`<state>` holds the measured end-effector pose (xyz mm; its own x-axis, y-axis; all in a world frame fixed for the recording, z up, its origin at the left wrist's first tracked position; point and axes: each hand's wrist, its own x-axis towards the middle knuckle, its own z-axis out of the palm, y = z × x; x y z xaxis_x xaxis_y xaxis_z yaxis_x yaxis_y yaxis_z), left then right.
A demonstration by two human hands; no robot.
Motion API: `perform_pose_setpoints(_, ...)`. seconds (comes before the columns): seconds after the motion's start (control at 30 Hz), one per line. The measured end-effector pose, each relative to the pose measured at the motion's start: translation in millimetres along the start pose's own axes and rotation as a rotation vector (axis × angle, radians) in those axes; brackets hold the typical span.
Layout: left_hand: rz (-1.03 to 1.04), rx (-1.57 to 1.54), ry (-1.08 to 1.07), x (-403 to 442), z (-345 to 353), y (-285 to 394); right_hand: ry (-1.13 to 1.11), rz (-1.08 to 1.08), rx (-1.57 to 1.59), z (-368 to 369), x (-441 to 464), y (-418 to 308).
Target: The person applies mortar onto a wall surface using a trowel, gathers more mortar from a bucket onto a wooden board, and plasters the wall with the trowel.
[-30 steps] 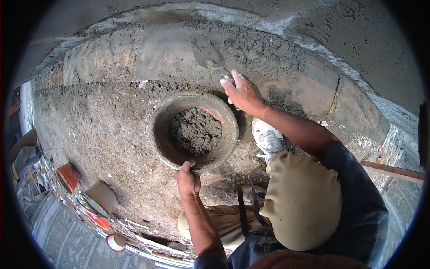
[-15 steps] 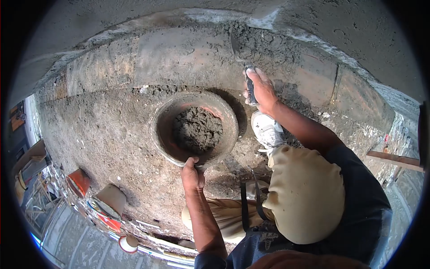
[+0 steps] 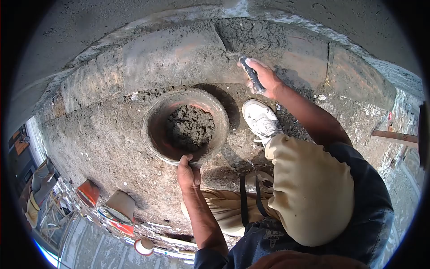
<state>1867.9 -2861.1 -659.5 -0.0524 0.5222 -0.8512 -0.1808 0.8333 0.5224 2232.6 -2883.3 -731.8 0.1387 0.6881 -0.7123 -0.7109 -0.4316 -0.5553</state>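
My left hand (image 3: 188,174) grips the near rim of a round mortar pan (image 3: 150,141), thumb over the edge. Inside the pan lies a heap of wet grey mortar (image 3: 191,127). My right hand (image 3: 265,80) is closed around the dark handle of a trowel (image 3: 251,74), beyond the pan and to its right. The trowel's blade points away from me, up against a rough patch of mortar (image 3: 257,36) at the foot of the wall. How much of the blade is buried I cannot tell.
A curved plastered wall (image 3: 134,13) rises ahead. Smooth boards or slabs (image 3: 165,56) run along its foot. My white shoe (image 3: 261,117) stands right of the pan. Several buckets, one orange (image 3: 88,193), sit near the ledge at lower left. A wooden piece (image 3: 394,136) juts in at right.
The view has shifted slightly, so the pan appears further left. The trowel is tilted more to the left, with its blade at the left edge of the mortar patch. Both grips are unchanged.
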Motion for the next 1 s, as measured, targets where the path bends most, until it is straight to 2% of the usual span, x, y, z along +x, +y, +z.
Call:
perform_pose_setpoints(0.03, 0.003, -0.001, -0.007, -1, -1, -2, -0.021, 0.008, 0.061, -11, -15, 0)
perform_pose_setpoints(0.13, 0.044, -0.023, -0.039, -3, 5, -3, 0.081, -0.020, -0.245, -50, -45, -3)
perform_pose_setpoints(0.2, 0.050, -0.028, -0.017, -6, 18, 1, 0.079, -0.071, -0.892, -99, -46, 6)
perform_pose_setpoints(0.27, 0.057, -0.024, 0.002, -12, 30, 5, 0.053, -0.058, -1.391, -108, -46, 0)
perform_pose_setpoints(0.33, 0.063, -0.004, 0.009, -17, 39, 11, 0.009, 0.021, -1.737, -113, -48, -12)
perform_pose_setpoints(0.43, 0.087, -0.030, 0.043, -19, 48, 9, 0.270, -0.022, -1.713, -113, -12, -34)
perform_pose_setpoints(0.53, 0.087, 0.003, 0.045, -25, 59, 14, 0.428, -0.133, -1.538, -107, 38, -59)
perform_pose_setpoints(0.6, 0.077, 0.002, 0.028, -24, 61, 15, 0.492, -0.184, -1.552, -102, 48, -54)
perform_pose_setpoints(0.77, 0.058, -0.085, -0.017, -29, 76, 12, 0.552, -0.235, -1.556, -86, 29, -41)
perform_pose_setpoints(1.0, 0.027, 0.028, -0.076, -21, 117, 9, 0.604, -0.333, -1.645, -67, -15, -61)
